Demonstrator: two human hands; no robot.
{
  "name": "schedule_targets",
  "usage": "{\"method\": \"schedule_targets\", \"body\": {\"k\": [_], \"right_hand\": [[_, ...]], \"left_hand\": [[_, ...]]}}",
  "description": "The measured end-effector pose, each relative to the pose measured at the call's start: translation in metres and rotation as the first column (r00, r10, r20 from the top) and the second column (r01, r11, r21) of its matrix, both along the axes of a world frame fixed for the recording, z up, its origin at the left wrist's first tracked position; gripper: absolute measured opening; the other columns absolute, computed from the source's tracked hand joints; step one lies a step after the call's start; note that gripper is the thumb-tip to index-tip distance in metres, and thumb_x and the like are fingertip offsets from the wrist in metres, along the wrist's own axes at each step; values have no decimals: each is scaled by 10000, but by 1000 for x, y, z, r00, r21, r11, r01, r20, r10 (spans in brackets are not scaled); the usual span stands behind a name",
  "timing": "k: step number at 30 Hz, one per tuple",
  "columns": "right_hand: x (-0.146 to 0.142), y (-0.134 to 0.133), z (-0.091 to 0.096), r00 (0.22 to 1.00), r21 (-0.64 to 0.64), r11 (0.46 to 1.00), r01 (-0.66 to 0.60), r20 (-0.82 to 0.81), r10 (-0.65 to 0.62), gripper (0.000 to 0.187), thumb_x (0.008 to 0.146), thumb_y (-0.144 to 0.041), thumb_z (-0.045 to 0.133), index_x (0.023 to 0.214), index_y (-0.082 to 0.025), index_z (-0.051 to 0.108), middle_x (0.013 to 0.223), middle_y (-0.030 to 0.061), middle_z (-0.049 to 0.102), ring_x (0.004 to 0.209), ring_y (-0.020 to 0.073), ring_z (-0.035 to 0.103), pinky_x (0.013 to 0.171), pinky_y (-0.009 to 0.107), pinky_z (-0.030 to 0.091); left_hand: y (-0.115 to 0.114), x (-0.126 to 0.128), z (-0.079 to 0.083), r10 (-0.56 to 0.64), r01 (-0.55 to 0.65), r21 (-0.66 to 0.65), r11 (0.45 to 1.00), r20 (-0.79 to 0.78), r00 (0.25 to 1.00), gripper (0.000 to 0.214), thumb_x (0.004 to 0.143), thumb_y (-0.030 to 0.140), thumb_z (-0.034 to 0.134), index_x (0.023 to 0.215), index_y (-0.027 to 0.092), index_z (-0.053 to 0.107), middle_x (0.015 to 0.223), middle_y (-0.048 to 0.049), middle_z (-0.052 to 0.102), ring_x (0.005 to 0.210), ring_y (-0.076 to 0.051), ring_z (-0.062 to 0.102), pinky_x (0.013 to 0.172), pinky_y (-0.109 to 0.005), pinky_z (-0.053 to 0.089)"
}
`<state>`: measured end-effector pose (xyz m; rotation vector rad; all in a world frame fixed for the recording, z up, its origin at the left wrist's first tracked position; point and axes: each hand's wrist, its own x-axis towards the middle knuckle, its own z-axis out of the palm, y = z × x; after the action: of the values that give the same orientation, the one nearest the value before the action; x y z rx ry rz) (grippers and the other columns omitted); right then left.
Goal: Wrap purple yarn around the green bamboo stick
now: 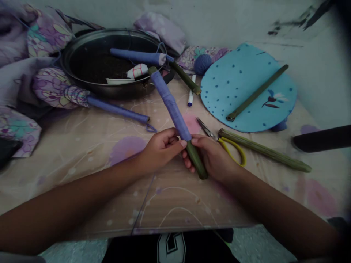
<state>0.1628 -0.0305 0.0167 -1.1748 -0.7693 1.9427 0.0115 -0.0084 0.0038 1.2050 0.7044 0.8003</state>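
Observation:
A green stick (pixel 196 160), wound with purple yarn (pixel 170 104) along its upper part, slants across the middle of the table. My right hand (pixel 212 157) is closed around the bare green lower end. My left hand (pixel 161 148) is closed, pinching the stick at the lower edge of the yarn wrap. A thin purple thread (pixel 145 204) trails from my left hand toward the table's front edge.
A metal basin (pixel 82 54) at the back left holds another yarn-wrapped stick (pixel 137 56). Yellow-handled scissors (pixel 225 142), a bare green stick (pixel 263 149), a blue dotted mat (pixel 241 84) with a stick on it, a yarn ball (pixel 203 64), a marker (pixel 191 93) and floral cloth bundles (pixel 52 87) lie around.

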Motion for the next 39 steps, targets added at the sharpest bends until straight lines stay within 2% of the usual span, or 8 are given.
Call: {"method": "schedule_targets", "body": {"k": [5,14,19,23,28,32,35,39], "right_hand": [[1,0,1,999,-46,998,34,39,-32,111,641,-256,523,696,-164,553,607,18,580,478,127,545,441,249,495],[2,-4,0,999,38,999,-12,40,11,101,664,-266,540,649,-166,542,554,-13,540,380,93,470,330,202,376],[3,-6,0,998,6,998,-55,16,55,173,694,-318,490,634,-167,552,490,-17,530,321,97,448,296,205,335],[2,-6,0,998,-19,998,-59,8,59,185,687,-332,493,661,-163,564,462,-16,526,301,101,442,274,199,304],[-2,-5,0,999,-14,1000,5,-33,-5,161,692,-297,529,712,-147,585,584,22,607,428,132,561,391,241,473],[-1,-2,0,997,-45,999,9,-71,-12,145,663,-223,523,765,-143,588,621,31,620,495,150,604,499,289,530],[0,0,-1,993,-70,998,-8,-115,0,134,665,-220,500,747,-145,574,625,32,603,502,139,583,458,253,489],[-1,-1,0,990,-98,994,48,-124,-60,106,656,-248,517,692,-155,553,595,12,559,462,105,512,382,196,374]], "left_hand": [[0,3,-1,12,-10,51,999,-39,999,91,804,195,555,840,113,539,600,23,563,532,-88,593,505,-194,491],[-2,4,-4,0,-1,-7,1000,-4,1000,205,799,267,603,902,119,505,631,0,608,570,-125,637,537,-223,516],[0,1,-4,-93,100,-48,994,117,989,208,808,270,598,935,138,500,634,24,596,583,-124,649,563,-223,522],[1,-1,-3,-64,67,-30,997,98,993,151,787,219,614,874,130,528,622,36,576,575,-85,619,543,-173,484],[1,0,-2,-102,117,-84,990,162,981,141,825,241,567,878,151,471,575,54,563,493,-105,613,477,-207,497],[1,2,-1,-60,71,-75,995,136,989,145,802,199,593,843,146,464,568,66,543,467,-80,591,453,-174,480],[2,2,-2,-49,59,-87,994,110,993,146,804,200,595,859,137,475,582,59,549,483,-82,601,469,-176,490],[3,1,-5,-68,75,-87,993,80,994,192,801,224,610,925,118,508,654,21,595,553,-96,634,534,-190,512]]}}
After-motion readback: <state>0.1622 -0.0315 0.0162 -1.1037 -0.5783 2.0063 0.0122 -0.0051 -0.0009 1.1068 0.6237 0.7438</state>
